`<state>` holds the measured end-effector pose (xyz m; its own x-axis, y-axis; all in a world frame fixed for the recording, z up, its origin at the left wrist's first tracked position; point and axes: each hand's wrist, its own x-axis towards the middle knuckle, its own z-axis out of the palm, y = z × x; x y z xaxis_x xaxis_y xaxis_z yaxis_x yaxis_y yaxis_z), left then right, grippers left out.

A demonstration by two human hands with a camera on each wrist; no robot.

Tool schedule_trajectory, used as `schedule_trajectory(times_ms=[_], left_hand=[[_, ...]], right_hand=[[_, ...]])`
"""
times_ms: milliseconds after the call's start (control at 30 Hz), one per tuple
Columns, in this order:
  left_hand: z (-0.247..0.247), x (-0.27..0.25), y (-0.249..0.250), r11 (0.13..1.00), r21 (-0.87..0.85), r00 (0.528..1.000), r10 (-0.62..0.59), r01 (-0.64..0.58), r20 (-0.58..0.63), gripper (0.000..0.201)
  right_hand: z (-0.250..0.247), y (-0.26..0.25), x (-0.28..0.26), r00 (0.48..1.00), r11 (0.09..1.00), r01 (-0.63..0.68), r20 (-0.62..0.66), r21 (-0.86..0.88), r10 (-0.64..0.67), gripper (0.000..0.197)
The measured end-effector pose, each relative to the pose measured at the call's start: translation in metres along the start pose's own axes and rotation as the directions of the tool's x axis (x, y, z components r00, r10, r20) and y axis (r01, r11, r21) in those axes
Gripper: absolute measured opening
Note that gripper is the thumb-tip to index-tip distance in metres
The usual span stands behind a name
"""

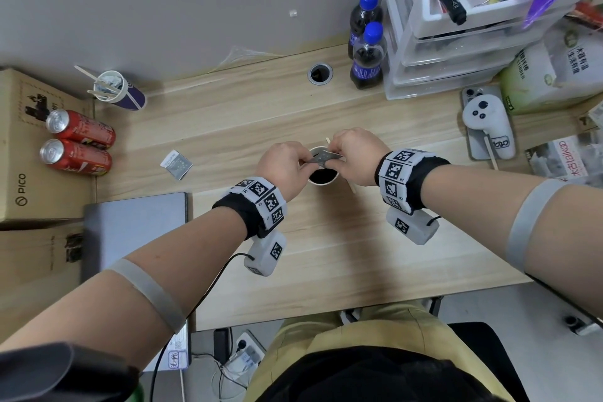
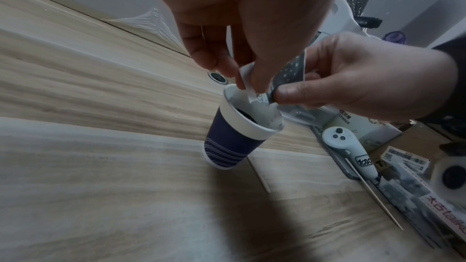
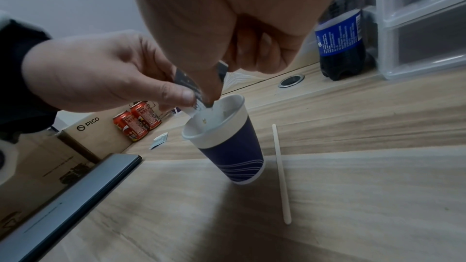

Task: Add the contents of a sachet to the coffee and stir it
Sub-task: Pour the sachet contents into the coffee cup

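Dark sachet (image 1: pixel 326 158) hangs over the coffee cup (image 1: pixel 323 181), pinched between left hand (image 1: pixel 283 170) and right hand (image 1: pixel 355 157).

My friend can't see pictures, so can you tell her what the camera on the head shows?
Two hands, left hand and right hand, pinch a small dark sachet over a paper cup of black coffee on a wooden desk. A wooden stirrer lies beside the cup, and another sachet lies further left.

Left hand (image 1: pixel 284 170) and right hand (image 1: pixel 354 157) pinching dark sachet (image 1: pixel 324 158) above coffee cup (image 1: pixel 323 175), wooden desk (image 1: pixel 261 114)
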<state>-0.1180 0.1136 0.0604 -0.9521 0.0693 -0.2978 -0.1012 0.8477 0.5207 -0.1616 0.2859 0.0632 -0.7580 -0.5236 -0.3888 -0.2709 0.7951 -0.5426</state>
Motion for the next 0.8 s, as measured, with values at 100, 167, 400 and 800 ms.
schedule_trajectory(times_ms=[100,167,400,800], left_hand=[[-0.001,0.001,0.000,0.997,-0.066,0.999,-0.039,0.039,0.001,0.015],[-0.001,0.002,0.000,0.988,-0.135,0.997,-0.078,0.079,0.017,0.013],[-0.011,0.005,-0.009,0.866,-0.340,0.926,-0.300,0.366,0.231,0.023],[-0.026,0.002,-0.015,0.660,-0.519,0.833,-0.346,0.543,0.432,0.008]], right_hand=[[-0.004,0.000,0.000,1.000,1.000,0.008,0.003,0.003,-0.008,0.022],[-0.006,-0.001,0.000,1.000,1.000,0.009,0.006,0.029,-0.009,0.020],[-0.012,0.001,-0.002,0.997,0.965,-0.080,0.016,0.250,0.078,0.044],[-0.017,-0.004,0.000,0.980,0.822,-0.111,-0.075,0.558,0.183,0.015]])
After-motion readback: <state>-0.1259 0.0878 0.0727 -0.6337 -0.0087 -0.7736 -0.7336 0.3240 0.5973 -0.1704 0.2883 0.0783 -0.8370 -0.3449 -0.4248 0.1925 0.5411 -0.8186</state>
